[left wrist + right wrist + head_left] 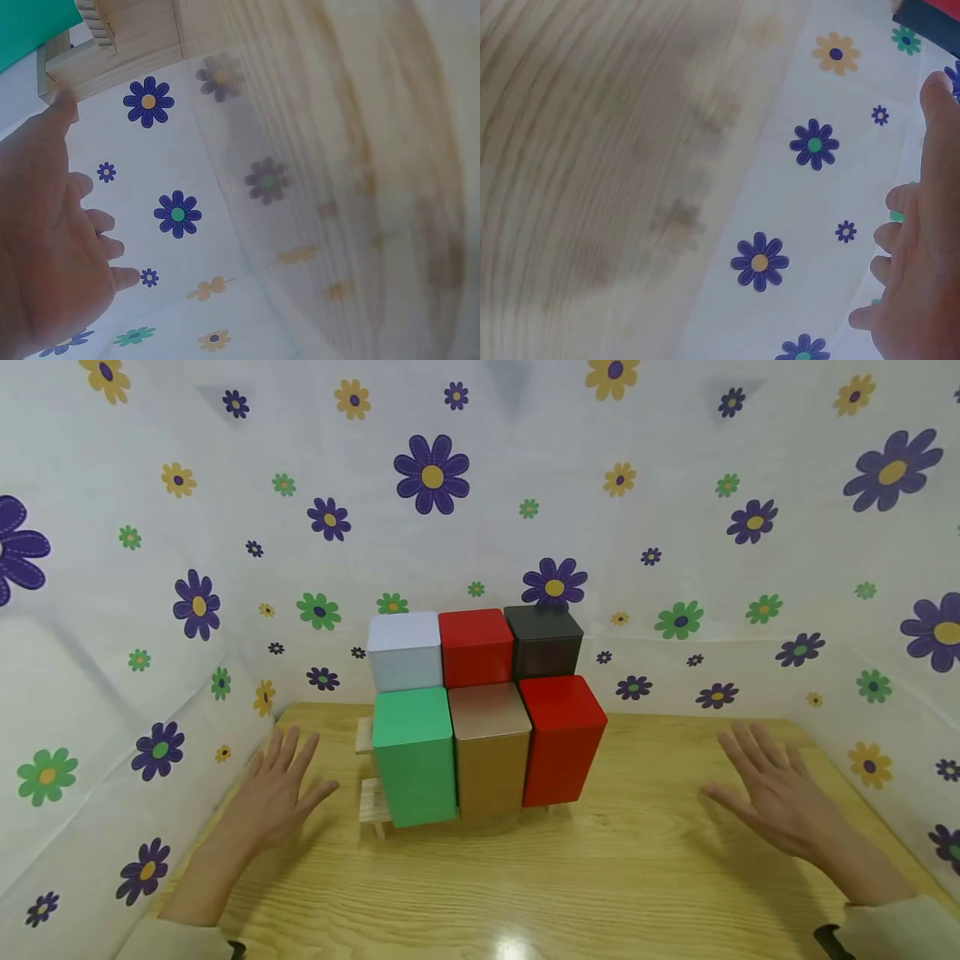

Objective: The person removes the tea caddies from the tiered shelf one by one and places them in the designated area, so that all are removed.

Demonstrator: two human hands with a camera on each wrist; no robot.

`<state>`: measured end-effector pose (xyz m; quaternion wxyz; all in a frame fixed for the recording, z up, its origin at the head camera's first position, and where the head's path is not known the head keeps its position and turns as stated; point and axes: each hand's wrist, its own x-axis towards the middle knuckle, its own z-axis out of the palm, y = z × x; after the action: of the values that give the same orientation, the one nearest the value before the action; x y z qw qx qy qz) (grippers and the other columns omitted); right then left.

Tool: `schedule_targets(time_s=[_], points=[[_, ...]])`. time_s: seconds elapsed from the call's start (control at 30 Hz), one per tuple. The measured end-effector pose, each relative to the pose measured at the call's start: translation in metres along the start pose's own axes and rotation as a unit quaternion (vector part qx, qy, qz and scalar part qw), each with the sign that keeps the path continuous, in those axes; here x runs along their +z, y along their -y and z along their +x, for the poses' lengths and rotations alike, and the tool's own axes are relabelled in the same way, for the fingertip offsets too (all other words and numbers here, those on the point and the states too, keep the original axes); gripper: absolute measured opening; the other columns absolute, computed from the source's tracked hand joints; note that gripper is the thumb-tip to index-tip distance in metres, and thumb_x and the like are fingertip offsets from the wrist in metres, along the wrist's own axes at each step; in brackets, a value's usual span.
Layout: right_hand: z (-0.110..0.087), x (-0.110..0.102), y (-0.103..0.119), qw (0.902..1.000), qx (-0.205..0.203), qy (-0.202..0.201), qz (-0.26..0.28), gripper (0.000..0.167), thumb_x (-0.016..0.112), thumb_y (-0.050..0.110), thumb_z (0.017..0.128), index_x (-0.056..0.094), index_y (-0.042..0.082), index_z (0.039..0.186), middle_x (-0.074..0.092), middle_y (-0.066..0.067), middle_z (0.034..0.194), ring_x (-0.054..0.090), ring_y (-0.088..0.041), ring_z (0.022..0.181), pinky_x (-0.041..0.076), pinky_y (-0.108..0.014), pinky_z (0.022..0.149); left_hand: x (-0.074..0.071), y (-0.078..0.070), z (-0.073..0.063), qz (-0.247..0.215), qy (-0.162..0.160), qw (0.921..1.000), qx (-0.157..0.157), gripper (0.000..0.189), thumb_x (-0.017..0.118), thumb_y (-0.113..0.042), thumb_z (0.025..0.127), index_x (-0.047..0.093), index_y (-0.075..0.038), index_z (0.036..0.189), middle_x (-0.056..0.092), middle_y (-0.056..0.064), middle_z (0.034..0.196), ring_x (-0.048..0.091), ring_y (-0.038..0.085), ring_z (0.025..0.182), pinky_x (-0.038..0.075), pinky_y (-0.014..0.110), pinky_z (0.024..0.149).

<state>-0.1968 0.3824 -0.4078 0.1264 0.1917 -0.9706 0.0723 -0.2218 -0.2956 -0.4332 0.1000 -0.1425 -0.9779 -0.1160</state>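
Two rows of box-shaped blocks stand on a stepped wooden rack (372,802) in the head view. The front row has a green box (416,768), a brown-gold box (491,760) and a red box (562,739). Behind, and higher, are a white box (406,652), a second red box (477,647) and a black box (546,643). My left hand (273,797), fingers spread, is left of the rack and holds nothing. On the far right my right hand (780,797) is likewise spread and bare, apart from the boxes. The lower parts of the back boxes are hidden.
A light wooden table (637,877) lies under everything. White flower-patterned cloth (480,535) rises behind it and along both sides, close to the outer side of each hand.
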Motion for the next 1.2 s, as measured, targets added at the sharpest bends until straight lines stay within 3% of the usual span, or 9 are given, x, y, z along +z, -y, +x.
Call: schedule_targets(time_s=[0.23,0.4,0.8,0.93,1.03,1.2], points=[[0.014,-0.004,0.018,0.998,-0.003,0.013,0.061,0.083,0.055,0.039,0.107,0.014,-0.006,0.163,0.009,-0.032,0.167,-0.005,-0.044,0.156,-0.002,-0.07,0.119,-0.002,-0.004,0.003,-0.06,0.002,0.9982,0.004,0.09,0.053,-0.05,0.107,0.012,0.007,0.162,0.009,0.033,0.166,0.01,0.051,0.153,0.019,0.067,0.119],[0.025,-0.006,0.033,0.9965,-0.014,0.016,0.081,0.082,0.056,0.039,0.107,0.017,-0.009,0.161,0.016,-0.034,0.165,0.008,-0.05,0.154,0.009,-0.069,0.12,-0.002,-0.009,0.006,-0.088,0.008,0.996,-0.008,0.093,0.054,-0.052,0.106,0.008,0.004,0.164,0.009,0.029,0.168,0.016,0.05,0.152,0.024,0.067,0.117],[0.051,-0.015,0.076,0.991,-0.041,0.006,0.127,0.079,0.058,0.038,0.106,0.02,0.002,0.164,0.022,-0.028,0.166,0.021,-0.051,0.15,0.022,-0.07,0.116,-0.01,-0.028,0.017,-0.205,-0.011,0.9786,-0.009,0.084,0.056,-0.044,0.107,0.013,0.001,0.164,0.017,0.029,0.167,0.018,0.051,0.151,0.022,0.069,0.116],[0.057,-0.017,0.085,0.9891,-0.05,0.001,0.139,0.078,0.058,0.037,0.106,0.018,0.005,0.166,0.022,-0.024,0.167,0.022,-0.049,0.151,0.024,-0.072,0.114,-0.011,-0.034,0.02,-0.228,-0.018,0.9734,-0.006,0.083,0.058,-0.04,0.107,0.015,0.001,0.164,0.02,0.029,0.166,0.026,0.051,0.148,0.03,0.068,0.114],[0.062,-0.019,0.09,0.9871,-0.055,-0.003,0.15,0.078,0.057,0.037,0.106,0.018,0.008,0.166,0.022,-0.023,0.167,0.023,-0.048,0.151,0.025,-0.072,0.114,-0.011,-0.036,0.021,-0.261,-0.009,0.9652,-0.006,0.082,0.058,-0.039,0.107,0.014,-0.001,0.165,0.021,0.028,0.166,0.032,0.052,0.146,0.035,0.068,0.111],[0.069,-0.021,0.098,0.9832,-0.056,-0.009,0.173,0.076,0.056,0.035,0.106,0.017,0.012,0.167,0.022,-0.022,0.168,0.024,-0.048,0.15,0.025,-0.073,0.113,-0.009,-0.033,0.025,-0.337,0.014,0.9414,-0.006,0.08,0.058,-0.034,0.108,0.012,-0.005,0.166,0.019,0.024,0.168,0.03,0.052,0.147,0.033,0.065,0.114]])
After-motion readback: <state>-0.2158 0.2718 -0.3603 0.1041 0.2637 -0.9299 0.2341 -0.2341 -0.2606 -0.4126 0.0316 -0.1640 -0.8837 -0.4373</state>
